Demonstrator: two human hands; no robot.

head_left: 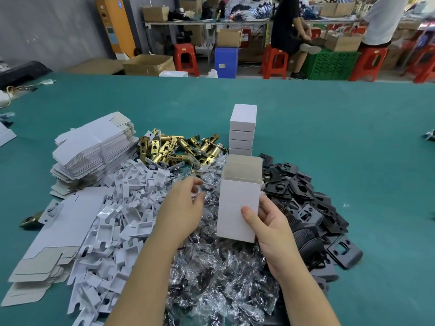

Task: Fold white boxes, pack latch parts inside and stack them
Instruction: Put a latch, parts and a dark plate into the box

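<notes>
A: Which step is in hand?

B: Packing. The folded white box (237,208), top flap open, is held upright in the right hand (268,229), just before the stack of closed boxes (242,130).

A: And the left hand (181,208)?

B: Loosely curled over the clear bags (211,267) left of the box; nothing is seen pinched. A bag likely must be picked next.

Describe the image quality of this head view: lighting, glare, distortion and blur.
Head view: even, soft lighting, with only faint shadows on the green table; bright specular glare on the clear plastic bags; wide-angle distortion bows the table's far edge; the white box in the right hand is sharp, the left hand fingertips slightly soft; background workers and stools look softer.
</notes>
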